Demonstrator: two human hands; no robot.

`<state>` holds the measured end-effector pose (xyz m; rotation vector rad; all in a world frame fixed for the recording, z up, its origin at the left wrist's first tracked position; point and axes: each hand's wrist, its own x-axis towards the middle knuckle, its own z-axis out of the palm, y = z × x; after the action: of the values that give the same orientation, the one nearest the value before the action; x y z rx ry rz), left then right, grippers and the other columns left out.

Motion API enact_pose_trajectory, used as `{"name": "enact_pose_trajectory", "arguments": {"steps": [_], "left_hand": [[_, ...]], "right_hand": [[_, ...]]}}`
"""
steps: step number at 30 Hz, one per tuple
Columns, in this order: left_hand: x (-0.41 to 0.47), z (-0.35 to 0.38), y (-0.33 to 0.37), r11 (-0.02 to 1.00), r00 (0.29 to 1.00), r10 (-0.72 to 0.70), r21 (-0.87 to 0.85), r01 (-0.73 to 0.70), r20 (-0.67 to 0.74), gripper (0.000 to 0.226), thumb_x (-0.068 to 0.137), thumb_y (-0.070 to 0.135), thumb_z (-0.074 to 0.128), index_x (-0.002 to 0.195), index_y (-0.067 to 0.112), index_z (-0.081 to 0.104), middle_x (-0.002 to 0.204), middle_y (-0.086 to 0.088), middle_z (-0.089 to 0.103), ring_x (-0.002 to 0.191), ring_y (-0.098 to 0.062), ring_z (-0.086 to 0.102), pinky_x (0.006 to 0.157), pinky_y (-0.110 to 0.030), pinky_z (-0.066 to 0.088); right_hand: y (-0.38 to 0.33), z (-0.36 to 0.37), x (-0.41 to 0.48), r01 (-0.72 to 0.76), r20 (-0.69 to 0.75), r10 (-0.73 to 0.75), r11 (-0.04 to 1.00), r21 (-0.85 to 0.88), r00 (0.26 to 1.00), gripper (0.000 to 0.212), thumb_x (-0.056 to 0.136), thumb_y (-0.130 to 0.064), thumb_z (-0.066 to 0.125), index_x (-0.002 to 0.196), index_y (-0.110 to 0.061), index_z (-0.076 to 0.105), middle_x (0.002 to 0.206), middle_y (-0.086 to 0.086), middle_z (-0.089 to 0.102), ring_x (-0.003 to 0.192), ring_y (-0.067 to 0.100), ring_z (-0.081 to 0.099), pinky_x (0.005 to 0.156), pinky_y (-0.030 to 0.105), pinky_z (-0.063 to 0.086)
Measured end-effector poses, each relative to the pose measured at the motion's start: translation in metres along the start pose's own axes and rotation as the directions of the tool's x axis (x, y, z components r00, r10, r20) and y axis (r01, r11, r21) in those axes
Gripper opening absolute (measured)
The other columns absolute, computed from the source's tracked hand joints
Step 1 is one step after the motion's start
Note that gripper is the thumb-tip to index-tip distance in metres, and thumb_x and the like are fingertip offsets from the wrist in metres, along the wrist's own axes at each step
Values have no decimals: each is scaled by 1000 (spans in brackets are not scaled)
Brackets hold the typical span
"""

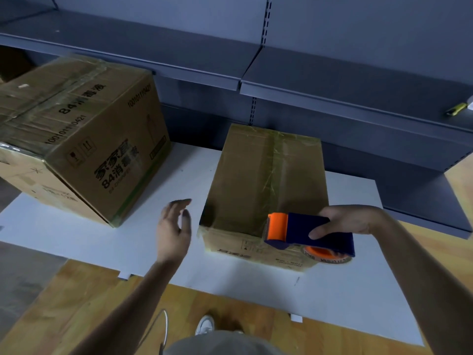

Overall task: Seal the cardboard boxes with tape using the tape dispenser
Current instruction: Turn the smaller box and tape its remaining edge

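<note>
Head view. Risk: the left hand point(174, 226) hangs open just beside the small box point(245, 185), fingers straight, holding nothing. With no brace, a pull on the tape may drag the box across the white board point(102, 242). A skewed cut could leave a loose tail.

The right hand point(350, 221) grips the tape dispenser point(309, 233), fingers curled round its blue body, with the orange head at the box's near top edge. The flaps are closed, with glossy tape along the centre seam, creased in places. The large box point(76, 134) sits well apart to the left.
</note>
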<state>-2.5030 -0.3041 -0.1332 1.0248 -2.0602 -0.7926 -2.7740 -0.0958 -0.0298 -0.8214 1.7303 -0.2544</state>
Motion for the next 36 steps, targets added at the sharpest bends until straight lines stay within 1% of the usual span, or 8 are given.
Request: {"name": "enact_pose_trajectory", "arguments": {"steps": [3, 5, 10, 12, 16, 20, 24, 36], "left_hand": [[-6, 8, 21, 778, 769, 563, 118, -617, 304, 51, 80, 34, 66, 120, 4, 61, 121, -12, 62, 111, -26, 59, 91, -35, 49], [-16, 23, 26, 615, 630, 636, 202, -763, 446, 60, 68, 29, 81, 120, 5, 62, 124, -10, 62, 114, -25, 59, 87, -35, 53], [-7, 26, 13, 588, 619, 654, 222, -778, 436, 48, 72, 5, 76, 118, 5, 63, 123, -10, 62, 113, -24, 60, 89, -37, 52], [7, 16, 5, 560, 596, 680, 223, -798, 427, 33, 88, 14, 57, 118, 3, 63, 122, -12, 62, 112, -27, 60, 91, -40, 51], [27, -2, -7, 564, 613, 646, 256, -785, 455, 51, 101, 27, 21, 120, 0, 60, 125, -14, 60, 115, -31, 56, 99, -40, 42], [27, 0, -15, 578, 630, 629, 268, -771, 456, 37, 91, 13, 45, 123, 0, 57, 129, -15, 56, 119, -33, 53, 107, -37, 35], [28, 3, -20, 576, 618, 635, 250, -779, 462, 46, 101, 21, 24, 123, -1, 57, 130, -15, 56, 119, -33, 53, 98, -47, 46], [30, 6, -21, 577, 629, 629, 268, -772, 457, 42, 98, 25, 33, 119, 1, 62, 125, -12, 60, 118, -30, 54, 98, -47, 45]], "right_hand": [[-2, -1, 1, 3, 1, -3, 1000, -27, 1000, 45, 65, -51, 68, 97, -19, 61, 82, -9, 70, 76, 8, 66, 61, 20, 50], [-4, -2, 2, -2, 6, 2, 999, -32, 1000, 44, 65, -52, 69, 96, -21, 60, 83, -9, 70, 76, 7, 66, 61, 19, 49], [-15, 1, 8, 0, 25, 0, 1000, 4, 1000, 46, 69, -52, 72, 98, -18, 59, 87, -4, 69, 77, 9, 65, 61, 19, 50], [-28, 9, 18, 23, 44, -25, 999, 46, 999, 49, 69, -52, 70, 100, -15, 59, 87, -2, 67, 77, 10, 64, 60, 20, 49], [-55, 24, 36, 48, 62, -54, 994, 98, 997, 55, 65, -52, 66, 103, -14, 59, 91, 2, 65, 80, 12, 63, 62, 20, 50], [-56, 26, 38, 52, 75, -61, 993, 109, 995, 54, 65, -52, 66, 104, -16, 58, 95, 1, 65, 84, 13, 63, 65, 21, 51], [-32, 21, 22, 63, 59, -72, 989, 136, 996, 48, 67, -51, 68, 95, -13, 61, 81, 2, 66, 71, 12, 62, 60, 22, 49], [41, 11, -21, 17, -53, -8, 985, 170, 999, 48, 73, -55, 70, 93, -12, 62, 72, -4, 69, 64, 9, 65, 56, 20, 48]]}}
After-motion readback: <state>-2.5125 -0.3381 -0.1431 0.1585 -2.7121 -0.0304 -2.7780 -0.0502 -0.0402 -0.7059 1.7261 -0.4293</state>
